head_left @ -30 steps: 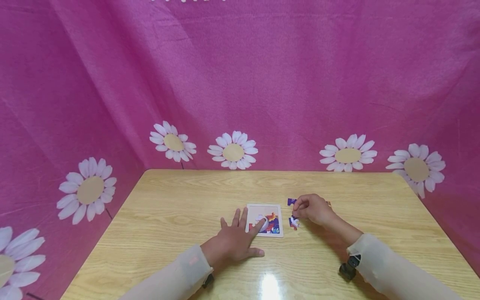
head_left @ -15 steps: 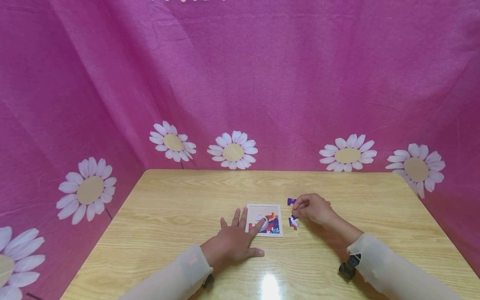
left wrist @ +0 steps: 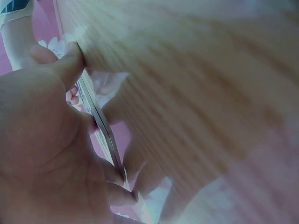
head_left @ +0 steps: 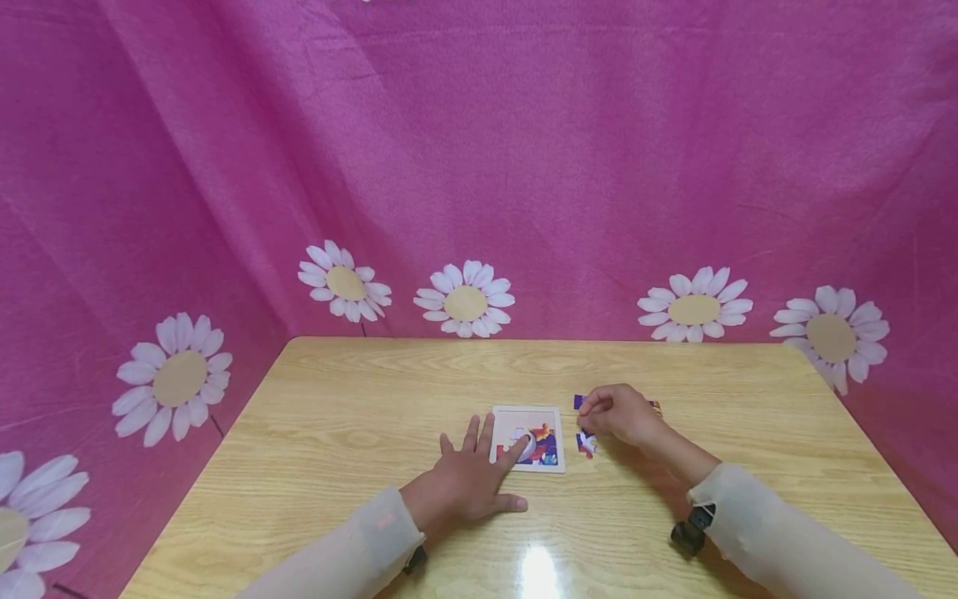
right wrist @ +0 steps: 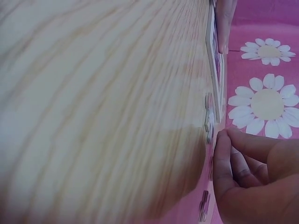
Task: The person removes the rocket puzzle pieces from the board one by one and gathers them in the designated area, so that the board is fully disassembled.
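Observation:
A square puzzle tray with a pale border lies on the table, partly filled with colourful jigsaw pieces. My left hand is spread flat at its left side, the index finger resting on the white part of the picture. Just right of the tray lies a loose white-and-purple jigsaw piece. Over the loose pieces, my right hand has thumb and index tips together, other fingers curled. In the right wrist view those fingertips meet close above the table, with no piece showing between them.
A purple jigsaw piece shows behind the right fingertips, and an orange-and-purple one beyond that hand's back. The wood-grain table ends at a pink flowered cloth on its far and left sides.
My right hand has shifted slightly to the left and away from me, uncovering more of the orange-and-purple piece. The left hand and the tray stay put.

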`<action>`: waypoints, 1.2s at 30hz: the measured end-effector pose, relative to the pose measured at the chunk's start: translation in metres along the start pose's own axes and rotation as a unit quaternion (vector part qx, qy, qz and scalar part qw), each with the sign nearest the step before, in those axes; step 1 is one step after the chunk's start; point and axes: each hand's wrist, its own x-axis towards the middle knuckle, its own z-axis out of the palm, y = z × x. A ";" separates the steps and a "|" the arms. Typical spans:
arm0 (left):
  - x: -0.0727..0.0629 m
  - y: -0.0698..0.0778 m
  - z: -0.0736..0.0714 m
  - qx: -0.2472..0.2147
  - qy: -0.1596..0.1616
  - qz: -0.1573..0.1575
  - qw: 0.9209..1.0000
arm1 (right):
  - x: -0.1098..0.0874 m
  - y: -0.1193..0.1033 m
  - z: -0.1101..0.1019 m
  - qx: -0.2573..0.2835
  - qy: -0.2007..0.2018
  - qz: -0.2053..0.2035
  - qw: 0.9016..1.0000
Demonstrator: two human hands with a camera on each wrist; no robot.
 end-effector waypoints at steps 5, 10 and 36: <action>0.000 0.000 0.000 0.001 0.000 0.000 1.000 | 0.002 -0.003 0.002 0.003 -0.003 0.000 1.000; 0.000 0.001 0.000 0.006 0.001 0.000 1.000 | 0.003 -0.005 0.005 0.010 -0.007 -0.002 1.000; -0.001 0.000 0.000 0.002 -0.002 0.005 1.000 | 0.010 -0.015 0.024 0.084 -0.030 -0.021 0.996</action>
